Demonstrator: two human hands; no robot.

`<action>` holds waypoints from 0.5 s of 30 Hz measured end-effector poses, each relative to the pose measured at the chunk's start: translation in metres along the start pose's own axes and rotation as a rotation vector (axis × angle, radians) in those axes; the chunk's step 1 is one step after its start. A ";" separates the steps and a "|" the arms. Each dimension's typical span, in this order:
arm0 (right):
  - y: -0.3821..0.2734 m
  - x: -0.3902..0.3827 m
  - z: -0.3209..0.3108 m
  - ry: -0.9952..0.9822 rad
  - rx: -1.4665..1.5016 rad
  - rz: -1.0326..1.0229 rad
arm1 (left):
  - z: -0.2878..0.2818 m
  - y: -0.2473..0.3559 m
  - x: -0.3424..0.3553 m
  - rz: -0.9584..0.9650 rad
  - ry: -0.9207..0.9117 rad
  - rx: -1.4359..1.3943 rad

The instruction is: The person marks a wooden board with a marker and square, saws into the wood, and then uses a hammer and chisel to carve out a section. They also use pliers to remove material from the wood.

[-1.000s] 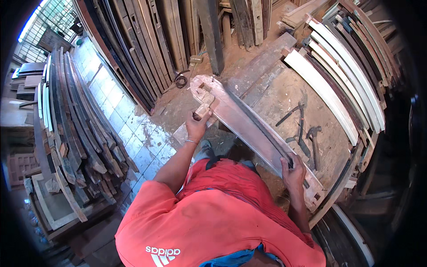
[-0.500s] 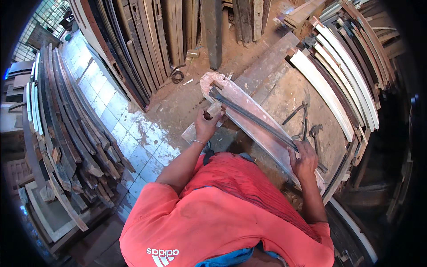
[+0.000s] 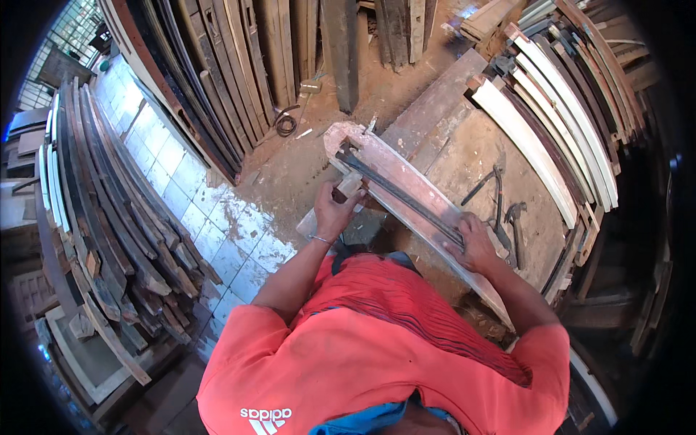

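My left hand [image 3: 334,212] pinches a small pale wooden block [image 3: 350,183] between thumb and fingers, beside the left edge of a pinkish, worn board [image 3: 428,185]. Along the board lies a long dark metal bar [image 3: 406,194], its far tip near the notch at the board's rounded far end. My right hand [image 3: 475,245] is closed around the near part of this bar, low over the board. The palm hides the bar's near end. To the right of the board rest a hammer [image 3: 515,225] and a pair of pincers [image 3: 497,190].
A wooden work surface [image 3: 453,156] lies under the tools. White and brown wooden strips [image 3: 536,145] are stacked at right. Dark planks [image 3: 246,72] lean upright at the back. A large timber pile [image 3: 119,217] stands left of the tiled floor [image 3: 192,181]. A coil [image 3: 287,125] lies on the ground.
My right hand has moved left and slightly farther away, toward the middle of the board. My left hand stays almost in place with the block.
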State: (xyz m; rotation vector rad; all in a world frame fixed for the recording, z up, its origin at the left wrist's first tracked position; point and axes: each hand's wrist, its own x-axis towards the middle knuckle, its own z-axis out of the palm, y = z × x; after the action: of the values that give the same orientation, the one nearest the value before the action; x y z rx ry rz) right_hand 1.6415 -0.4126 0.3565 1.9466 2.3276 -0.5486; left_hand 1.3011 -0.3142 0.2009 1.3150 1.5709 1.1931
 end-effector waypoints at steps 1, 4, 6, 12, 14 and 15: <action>0.001 0.003 0.002 0.009 0.007 -0.080 | -0.004 0.010 -0.003 0.009 -0.021 0.082; 0.014 0.011 0.009 -0.054 0.140 0.095 | -0.005 0.012 0.000 0.075 0.012 0.160; 0.018 0.007 0.018 -0.049 0.095 0.075 | -0.003 0.010 0.001 0.134 0.072 0.153; 0.035 0.007 0.093 0.081 -0.049 0.138 | -0.009 0.012 -0.001 0.147 -0.025 0.349; 0.029 -0.003 0.092 0.103 -0.026 0.143 | -0.012 0.009 -0.010 0.036 -0.067 0.227; 0.025 0.002 0.085 0.170 -0.010 0.123 | -0.010 0.014 -0.002 -0.039 -0.075 0.101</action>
State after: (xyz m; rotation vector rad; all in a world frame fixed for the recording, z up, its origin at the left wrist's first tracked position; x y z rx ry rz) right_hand 1.6501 -0.4333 0.2704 2.1938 2.2762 -0.3745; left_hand 1.2960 -0.3179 0.2175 1.3713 1.6134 1.0397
